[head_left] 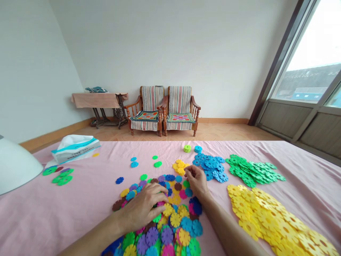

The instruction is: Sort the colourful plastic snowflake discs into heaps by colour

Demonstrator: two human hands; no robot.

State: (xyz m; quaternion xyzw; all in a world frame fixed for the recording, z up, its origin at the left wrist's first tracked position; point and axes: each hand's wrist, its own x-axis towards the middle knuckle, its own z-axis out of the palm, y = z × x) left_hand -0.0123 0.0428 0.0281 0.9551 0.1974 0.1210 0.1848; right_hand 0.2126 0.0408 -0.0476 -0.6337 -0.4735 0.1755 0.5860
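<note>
Flat plastic snowflake discs in many colours form a mixed heap (167, 227) on a pink cloth at the near middle. My left hand (142, 208) lies over this heap, its fingers resting on the discs. My right hand (195, 181) is pinched together just beside a small group of yellow discs (179, 166), and whatever is in its fingertips is hidden. Sorted heaps lie to the right: blue discs (210, 165), green discs (253, 170) and a large yellow spread (266, 213). A lime piece (187, 148) stands at the far edge.
The pink cloth (80, 213) covers the whole work surface. A tissue pack (74, 148) and some green discs (61, 176) lie at the left, beside a white lamp shade (13, 165). Beyond stand two wooden armchairs (166, 110) and a large window (306, 67).
</note>
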